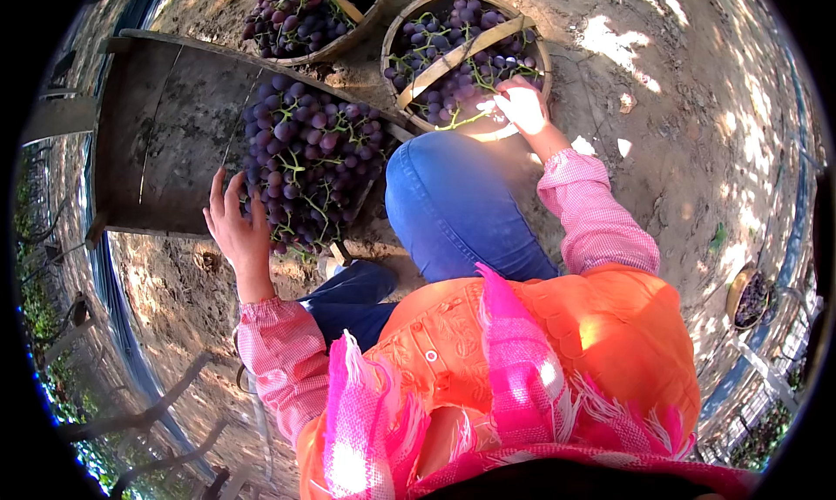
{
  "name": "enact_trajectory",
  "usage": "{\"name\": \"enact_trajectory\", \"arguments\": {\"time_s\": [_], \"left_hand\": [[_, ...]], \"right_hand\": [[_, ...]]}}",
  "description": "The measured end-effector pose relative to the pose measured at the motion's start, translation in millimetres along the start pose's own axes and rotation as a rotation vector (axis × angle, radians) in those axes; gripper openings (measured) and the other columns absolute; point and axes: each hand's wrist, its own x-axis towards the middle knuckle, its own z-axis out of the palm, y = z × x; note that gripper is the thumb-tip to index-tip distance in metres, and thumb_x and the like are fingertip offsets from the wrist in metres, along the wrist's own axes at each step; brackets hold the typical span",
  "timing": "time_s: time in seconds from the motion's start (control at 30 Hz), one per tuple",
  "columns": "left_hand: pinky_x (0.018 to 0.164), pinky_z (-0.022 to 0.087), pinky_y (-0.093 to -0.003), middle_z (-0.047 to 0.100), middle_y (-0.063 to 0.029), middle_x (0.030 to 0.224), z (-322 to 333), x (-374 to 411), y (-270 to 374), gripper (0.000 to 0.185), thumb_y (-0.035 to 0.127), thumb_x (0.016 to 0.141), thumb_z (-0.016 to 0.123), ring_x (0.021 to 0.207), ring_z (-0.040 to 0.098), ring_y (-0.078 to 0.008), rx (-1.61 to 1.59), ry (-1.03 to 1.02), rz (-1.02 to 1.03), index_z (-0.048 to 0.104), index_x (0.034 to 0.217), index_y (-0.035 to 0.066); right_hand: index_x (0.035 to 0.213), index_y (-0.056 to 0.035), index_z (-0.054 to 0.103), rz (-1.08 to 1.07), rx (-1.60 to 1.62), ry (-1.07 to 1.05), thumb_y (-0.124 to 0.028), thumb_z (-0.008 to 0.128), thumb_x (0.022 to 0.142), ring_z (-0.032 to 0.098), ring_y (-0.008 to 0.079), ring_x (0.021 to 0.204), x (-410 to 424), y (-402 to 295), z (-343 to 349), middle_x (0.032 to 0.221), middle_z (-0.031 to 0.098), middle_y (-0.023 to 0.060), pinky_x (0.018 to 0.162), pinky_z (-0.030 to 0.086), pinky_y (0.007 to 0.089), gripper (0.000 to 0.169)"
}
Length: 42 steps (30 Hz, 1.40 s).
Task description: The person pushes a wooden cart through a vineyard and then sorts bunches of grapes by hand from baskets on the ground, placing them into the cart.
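Bunches of dark purple grapes [313,147] with green stems are heaped at the right end of a shallow wooden tray [176,121]. My left hand [236,225] rests against the heap's left edge, fingers spread; its fingertips touch or nearly touch the outer grapes. To the right stands a round wicker basket [390,49] with a flat arched handle [464,59], holding more grapes [467,16]. Over its near right rim, my right hand [526,108] pinches the green stem of a grape bunch [457,122]. Glare blurs the fingertips there.
A second basket of grapes [294,16] stands beyond the tray. My bent knee [450,199] in jeans lies between tray and near basket. A smaller container of dark fruit [751,299] sits far right on the bare soil [653,173]. Blurred branches [150,408] cross the lower left.
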Motion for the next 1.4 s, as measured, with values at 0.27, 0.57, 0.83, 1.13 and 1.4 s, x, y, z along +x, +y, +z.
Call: {"name": "enact_trajectory", "arguments": {"time_s": [0.27, 0.57, 0.83, 1.13, 1.4], "left_hand": [[0.106, 0.027, -0.0556, 0.051, -0.005, 0.135, 10.6, -17.0, -18.2, 0.034, 0.014, 0.082, 0.061, 0.123, 0.05, -0.0271, -0.108, 0.016, -0.085, 0.062, 0.115, 0.016], [0.101, 0.035, -0.0458, 0.058, -0.0045, 0.127, 4.8, -10.7, -27.1, 0.029, 0.014, 0.081, 0.063, 0.116, 0.054, -0.0266, -0.176, 0.051, -0.134, 0.065, 0.11, 0.014], [0.09, 0.047, -0.034, 0.064, -0.0099, 0.114, -15.5, -14.4, -58.9, 0.025, 0.01, 0.081, 0.063, 0.107, 0.06, -0.0264, -0.365, 0.267, -0.234, 0.067, 0.106, 0.007], [0.079, 0.05, -0.0261, 0.07, -0.0103, 0.096, -28.9, -33.3, -117.8, 0.025, 0.011, 0.085, 0.062, 0.089, 0.067, -0.0152, -0.761, 0.397, -0.606, 0.065, 0.11, 0.005], [0.081, 0.048, -0.0271, 0.068, -0.0097, 0.1, -17.0, -48.7, -136.2, 0.03, 0.013, 0.084, 0.062, 0.09, 0.061, -0.0132, -1.1, 0.593, -0.852, 0.065, 0.11, -0.001]], "right_hand": [[0.094, -0.0111, 0.066, -0.091, -0.214, -0.033, -0.026, 0.062, 0.081, 0.061, 0.0343, 0.085, 26.4, -10.6, -7.3, 0.095, 0.06, 0.0108, 0.074, 0.049, 0.0422, 0.02], [0.084, -0.0066, 0.066, -0.007, -0.115, 0.139, -0.018, 0.069, 0.077, 0.061, 0.0277, 0.067, 61.0, -20.0, -66.4, 0.076, 0.061, 0.0117, 0.061, 0.047, 0.0383, 0.014], [0.09, -0.002, 0.066, -0.155, -0.095, 0.076, -0.013, 0.067, 0.08, 0.059, 0.0172, 0.065, 50.8, -69.8, -132.8, 0.075, 0.064, 0.0117, 0.063, 0.047, 0.0291, 0.015], [0.092, -0.0009, 0.065, -0.259, 0.197, -0.125, -0.007, 0.065, 0.088, 0.05, 0.0021, 0.055, 41.1, -243.3, -141.9, 0.066, 0.057, -0.0024, 0.048, 0.036, 0.0174, 0.007], [0.094, -0.0029, 0.068, -0.392, 0.561, -0.271, -0.012, 0.068, 0.086, 0.05, 0.0025, 0.05, 60.2, -394.2, -24.2, 0.063, 0.06, -0.0015, 0.045, 0.037, 0.0173, 0.012]]}}
